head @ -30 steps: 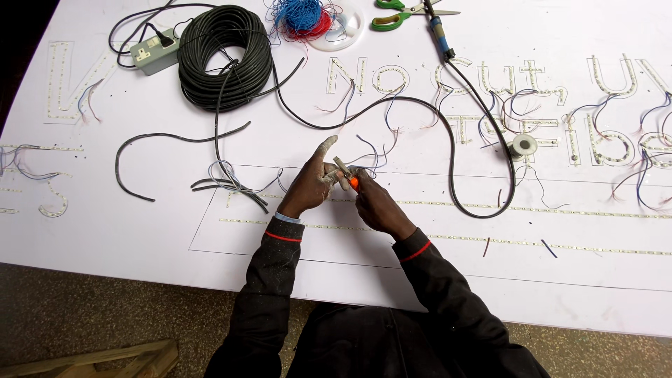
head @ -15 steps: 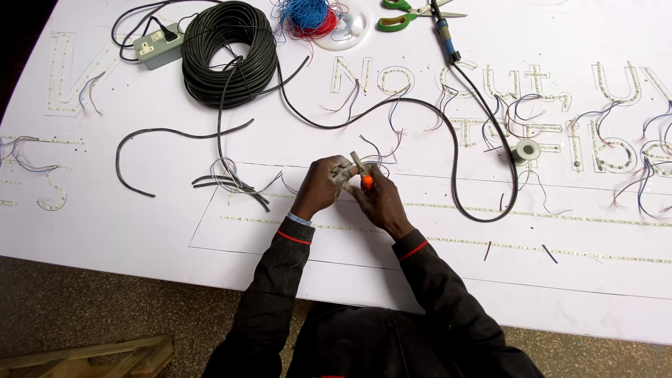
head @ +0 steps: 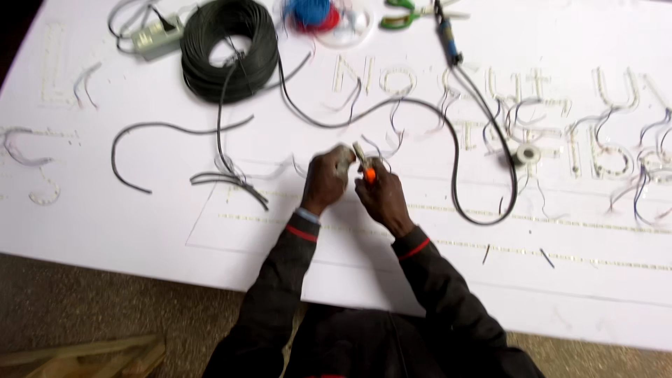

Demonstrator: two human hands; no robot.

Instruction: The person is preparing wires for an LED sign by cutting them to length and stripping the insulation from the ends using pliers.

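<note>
Head view: left hand (head: 326, 179) and right hand (head: 379, 197) pinch a small orange-handled tool (head: 366, 170), blurred, mid-way across the white signboard (head: 140, 231). Bare board lies toward its near edge; a black cable coil (head: 227, 49) sits well apart.

Cable coil (head: 229, 49) left of soldering iron (head: 448, 40)

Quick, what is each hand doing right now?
Left hand: closed, pinching a thin wire, though blur hides the grip.
Right hand: closed around a small orange-handled tool.

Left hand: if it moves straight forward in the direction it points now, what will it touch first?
Probably the loose thin wires just beyond the left hand, then the long dark cable curving across the white board. Blur makes depth uncertain.
</note>
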